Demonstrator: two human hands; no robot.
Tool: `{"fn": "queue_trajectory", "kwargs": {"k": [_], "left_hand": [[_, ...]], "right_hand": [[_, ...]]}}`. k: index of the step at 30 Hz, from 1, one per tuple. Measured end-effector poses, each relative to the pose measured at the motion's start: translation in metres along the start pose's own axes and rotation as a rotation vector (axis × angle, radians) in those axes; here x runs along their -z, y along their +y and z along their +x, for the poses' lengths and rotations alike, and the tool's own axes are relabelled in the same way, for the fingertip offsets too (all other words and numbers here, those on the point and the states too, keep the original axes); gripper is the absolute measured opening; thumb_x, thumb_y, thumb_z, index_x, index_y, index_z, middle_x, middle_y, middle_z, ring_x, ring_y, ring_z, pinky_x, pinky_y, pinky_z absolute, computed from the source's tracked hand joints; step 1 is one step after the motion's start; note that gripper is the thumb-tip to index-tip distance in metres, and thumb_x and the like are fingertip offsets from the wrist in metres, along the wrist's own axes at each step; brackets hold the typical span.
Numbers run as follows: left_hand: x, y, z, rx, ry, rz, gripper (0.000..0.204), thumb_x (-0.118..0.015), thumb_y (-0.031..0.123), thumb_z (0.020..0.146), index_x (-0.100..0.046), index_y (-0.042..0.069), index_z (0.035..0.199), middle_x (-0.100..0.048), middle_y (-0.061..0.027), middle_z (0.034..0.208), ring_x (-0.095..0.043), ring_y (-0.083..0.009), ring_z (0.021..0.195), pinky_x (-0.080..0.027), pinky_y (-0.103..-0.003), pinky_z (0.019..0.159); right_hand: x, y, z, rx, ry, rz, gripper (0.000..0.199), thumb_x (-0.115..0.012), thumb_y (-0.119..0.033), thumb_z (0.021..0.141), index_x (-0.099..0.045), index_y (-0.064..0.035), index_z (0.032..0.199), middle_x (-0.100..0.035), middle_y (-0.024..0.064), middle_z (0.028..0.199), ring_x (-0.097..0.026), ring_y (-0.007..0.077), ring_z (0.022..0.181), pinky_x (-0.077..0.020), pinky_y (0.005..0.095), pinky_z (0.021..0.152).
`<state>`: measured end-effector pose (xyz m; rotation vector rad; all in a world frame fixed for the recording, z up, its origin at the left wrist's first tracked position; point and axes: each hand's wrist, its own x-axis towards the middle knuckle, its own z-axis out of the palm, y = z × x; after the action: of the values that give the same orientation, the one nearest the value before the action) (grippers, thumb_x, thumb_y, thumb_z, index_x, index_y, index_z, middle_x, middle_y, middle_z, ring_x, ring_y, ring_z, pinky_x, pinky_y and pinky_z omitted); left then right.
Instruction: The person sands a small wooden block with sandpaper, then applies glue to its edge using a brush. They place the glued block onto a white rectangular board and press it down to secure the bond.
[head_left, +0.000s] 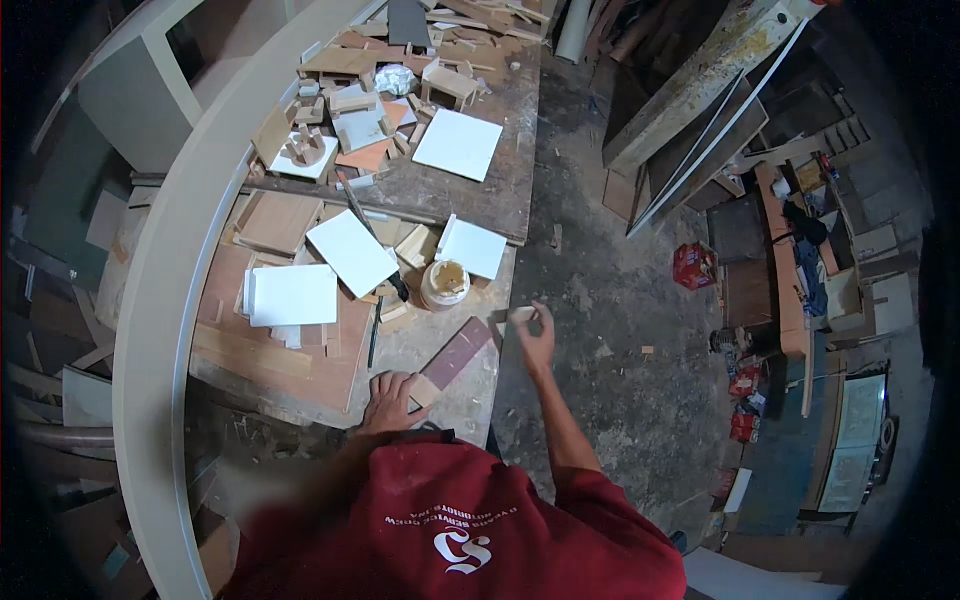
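A narrow wooden board with a maroon, sandpaper-like face [457,353] lies slanted near the front right corner of the workbench. At its near, bare-wood end, my left hand [388,402] is closed, fingers on one side and thumb on the other, pressing it to the bench. My right hand [538,340] is just past the bench's right edge, thumb and fingers curled in a pinch. Between them is a small pale piece [520,315], seemingly wood, beside the board's far end. Part of it is hidden by the fingers.
An open tub of yellowish paste [446,286] stands beyond the board. White panels [352,253] and a brush [398,286] lie to its left. Wood offcuts [455,84] crowd the far bench. A long pale curved-looking beam [150,330] runs along the left. Concrete floor [600,370] lies right.
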<state>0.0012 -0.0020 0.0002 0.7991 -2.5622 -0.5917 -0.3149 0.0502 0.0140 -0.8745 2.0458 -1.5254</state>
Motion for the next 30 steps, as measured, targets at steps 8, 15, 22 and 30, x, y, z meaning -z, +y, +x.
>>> {"fn": "queue_trajectory", "kwargs": {"k": [8, 15, 22, 30], "left_hand": [[-0.006, -0.004, -0.002, 0.017, -0.008, 0.019, 0.072, -0.078, 0.043, 0.069, -0.052, 0.002, 0.122, -0.052, -0.0124, 0.112, -0.046, -0.0316, 0.11, -0.032, -0.048, 0.095], [-0.001, -0.001, 0.001, 0.001, 0.003, 0.018, 0.071, -0.078, 0.043, 0.069, -0.052, 0.002, 0.121, -0.052, -0.0139, 0.112, -0.046, -0.0333, 0.108, -0.034, -0.049, 0.093], [-0.003, -0.002, -0.001, 0.017, -0.025, 0.07, 0.066, -0.076, 0.047, 0.071, -0.055, 0.0, 0.112, -0.052, -0.0153, 0.111, -0.047, -0.0338, 0.107, -0.034, -0.049, 0.092], [-0.007, -0.004, -0.005, 0.033, -0.045, 0.103, 0.064, -0.075, 0.048, 0.07, -0.055, 0.0, 0.107, -0.051, -0.0166, 0.112, -0.046, -0.0349, 0.107, -0.034, -0.05, 0.093]], "right_hand": [[0.01, -0.154, -0.046, -0.401, -0.362, 1.677, 0.086, -0.069, -0.062, 0.071, -0.045, -0.0101, 0.135, -0.024, 0.0342, 0.148, -0.028, 0.049, 0.137, -0.0205, 0.0557, 0.116], [0.003, -0.167, -0.062, -0.376, -0.573, 1.747, 0.089, -0.065, -0.071, 0.069, -0.049, -0.0096, 0.131, -0.026, 0.0327, 0.149, -0.02, 0.0486, 0.141, -0.0138, 0.056, 0.118], [0.0, -0.175, -0.067, -0.228, -0.765, 1.513, 0.088, -0.06, -0.079, 0.067, -0.058, -0.0148, 0.128, -0.03, 0.0315, 0.148, -0.023, 0.0481, 0.139, -0.0138, 0.0555, 0.117], [-0.005, -0.187, -0.062, -0.011, -0.961, 1.593, 0.093, -0.056, -0.081, 0.069, -0.055, -0.013, 0.133, -0.025, 0.0368, 0.148, -0.023, 0.0471, 0.14, -0.0151, 0.0545, 0.116]]}}
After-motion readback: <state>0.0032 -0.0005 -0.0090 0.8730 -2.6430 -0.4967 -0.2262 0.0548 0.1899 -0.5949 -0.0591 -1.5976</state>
